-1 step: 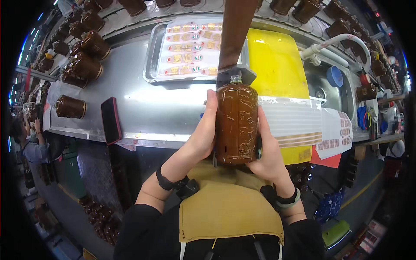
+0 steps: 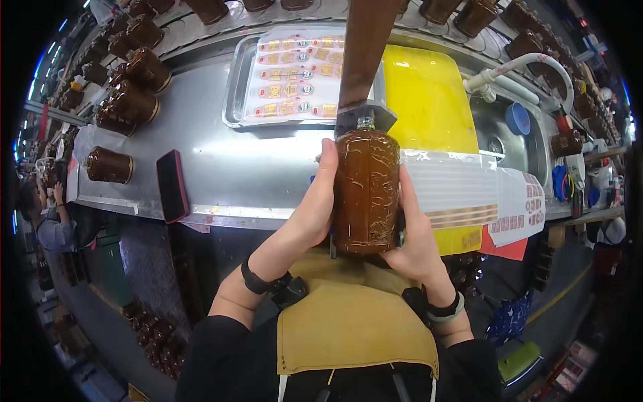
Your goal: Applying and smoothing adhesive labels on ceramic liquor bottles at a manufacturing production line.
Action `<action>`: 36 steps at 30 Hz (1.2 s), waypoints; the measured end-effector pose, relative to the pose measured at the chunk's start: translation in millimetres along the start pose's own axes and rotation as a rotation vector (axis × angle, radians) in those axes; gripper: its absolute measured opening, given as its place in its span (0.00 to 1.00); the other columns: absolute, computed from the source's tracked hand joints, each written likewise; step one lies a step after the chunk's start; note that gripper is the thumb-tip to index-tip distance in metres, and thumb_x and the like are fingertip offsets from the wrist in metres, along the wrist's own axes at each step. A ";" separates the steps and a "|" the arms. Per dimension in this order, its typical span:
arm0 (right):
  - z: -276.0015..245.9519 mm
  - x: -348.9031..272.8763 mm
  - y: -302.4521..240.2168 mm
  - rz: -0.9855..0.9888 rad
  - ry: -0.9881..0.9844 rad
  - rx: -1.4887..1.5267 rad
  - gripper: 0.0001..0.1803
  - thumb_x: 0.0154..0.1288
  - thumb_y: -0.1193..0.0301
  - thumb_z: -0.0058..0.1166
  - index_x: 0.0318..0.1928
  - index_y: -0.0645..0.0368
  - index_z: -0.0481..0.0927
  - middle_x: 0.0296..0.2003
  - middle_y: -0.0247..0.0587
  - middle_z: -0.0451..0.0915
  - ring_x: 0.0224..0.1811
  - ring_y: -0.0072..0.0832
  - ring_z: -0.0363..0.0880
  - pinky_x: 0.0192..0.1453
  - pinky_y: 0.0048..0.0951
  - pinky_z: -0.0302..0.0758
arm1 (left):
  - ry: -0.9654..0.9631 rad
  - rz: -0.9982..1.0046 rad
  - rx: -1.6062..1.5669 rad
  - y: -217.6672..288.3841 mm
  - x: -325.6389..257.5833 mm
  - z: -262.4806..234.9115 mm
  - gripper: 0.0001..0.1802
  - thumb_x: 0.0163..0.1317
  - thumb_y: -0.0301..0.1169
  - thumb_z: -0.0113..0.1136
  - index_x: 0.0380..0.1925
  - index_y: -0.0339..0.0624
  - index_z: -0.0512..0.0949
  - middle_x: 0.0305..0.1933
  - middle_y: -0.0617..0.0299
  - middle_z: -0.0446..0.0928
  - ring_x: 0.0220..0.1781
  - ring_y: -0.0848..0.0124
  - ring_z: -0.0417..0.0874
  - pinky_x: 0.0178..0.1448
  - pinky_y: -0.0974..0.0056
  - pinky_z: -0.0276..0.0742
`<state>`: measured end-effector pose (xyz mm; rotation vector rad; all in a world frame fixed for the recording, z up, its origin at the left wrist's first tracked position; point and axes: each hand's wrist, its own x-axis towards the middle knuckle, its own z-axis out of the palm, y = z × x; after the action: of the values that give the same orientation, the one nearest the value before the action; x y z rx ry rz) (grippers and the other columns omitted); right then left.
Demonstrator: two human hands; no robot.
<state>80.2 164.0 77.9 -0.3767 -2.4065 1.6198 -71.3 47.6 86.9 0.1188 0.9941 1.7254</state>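
I hold a brown glazed bottle upright in front of my chest, over the front edge of the steel bench. My left hand wraps its left side with the thumb up along the shoulder. My right hand cups its right side and bottom. The bottle's small cap sits just under a grey bracket on a brown upright post. A black band is on my left wrist and a pale band on my right.
A metal tray with sheets of small labels lies behind the bottle, and a yellow sheet beside it. White label backing trails right. A dark red phone and several brown bottles are left. Sink with white faucet at right. A person works far left.
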 end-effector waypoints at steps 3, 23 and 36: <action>2.2 -2.8 -3.1 0.023 -0.005 0.022 0.63 0.53 0.76 0.73 0.79 0.65 0.40 0.67 0.56 0.73 0.67 0.41 0.75 0.71 0.36 0.69 | 0.028 -0.022 0.020 -0.8 0.3 -1.4 0.41 0.78 0.63 0.25 0.68 0.43 0.67 0.62 0.54 0.77 0.61 0.66 0.81 0.65 0.59 0.79; 1.0 4.2 7.1 0.039 0.115 -0.285 0.55 0.48 0.79 0.71 0.76 0.70 0.54 0.67 0.63 0.71 0.70 0.51 0.71 0.73 0.39 0.68 | 0.201 0.679 1.909 40.1 80.4 -82.2 0.14 0.55 0.19 0.59 0.43 0.34 0.80 0.38 0.49 0.84 0.49 0.51 0.85 0.57 0.53 0.78; 0.2 -0.1 15.7 0.021 0.077 -0.323 0.56 0.49 0.80 0.68 0.77 0.66 0.51 0.59 0.64 0.78 0.61 0.53 0.79 0.64 0.40 0.76 | 0.271 0.776 2.003 26.8 107.7 -87.6 0.06 0.51 0.21 0.62 0.31 0.35 0.79 0.30 0.50 0.81 0.42 0.53 0.82 0.55 0.52 0.72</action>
<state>81.7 169.5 63.3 -0.5092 -2.6121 1.1964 -181.2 86.9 7.1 1.6992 2.7306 0.5765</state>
